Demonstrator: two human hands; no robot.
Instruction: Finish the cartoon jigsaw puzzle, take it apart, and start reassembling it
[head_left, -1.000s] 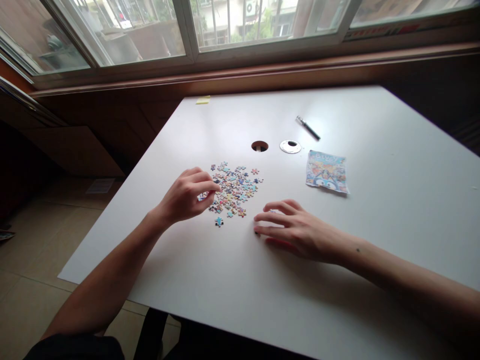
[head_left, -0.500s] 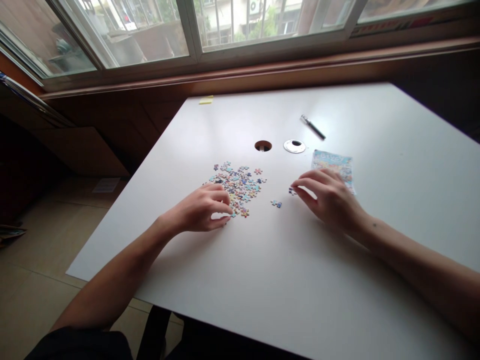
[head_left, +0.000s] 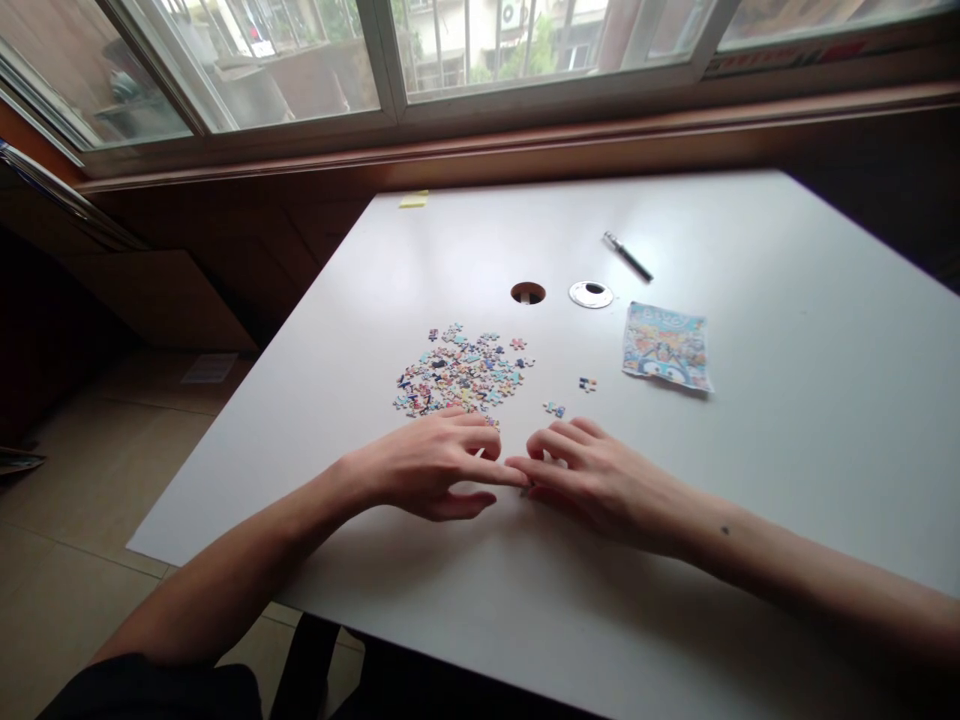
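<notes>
A loose pile of small jigsaw puzzle pieces (head_left: pixel 469 370) lies on the white table. My left hand (head_left: pixel 439 465) is at the pile's near edge, thumb and fingers apart, its index finger stretched to meet the fingertips of my right hand. My right hand (head_left: pixel 600 475) is closed in a pinch low over the tabletop. Under its fingertips a sliver of a puzzle piece (head_left: pixel 526 491) shows, mostly hidden. Beyond the right hand sit two small groups of pieces, a nearer cluster (head_left: pixel 554 409) and a farther cluster (head_left: pixel 587 384).
A picture packet (head_left: pixel 666 348) in blue tones lies at the right, with a pen (head_left: pixel 628 256) behind it. The white table (head_left: pixel 420 610) has a round cable hole (head_left: pixel 528 293) and, beside it, a metal cover ring (head_left: pixel 590 293). Yellow tape (head_left: pixel 413 199) marks the far edge.
My right hand has left the farther cluster and come toward me and left. My left hand has moved right and nearer, so the fingertips now meet. The packet is uncovered.
</notes>
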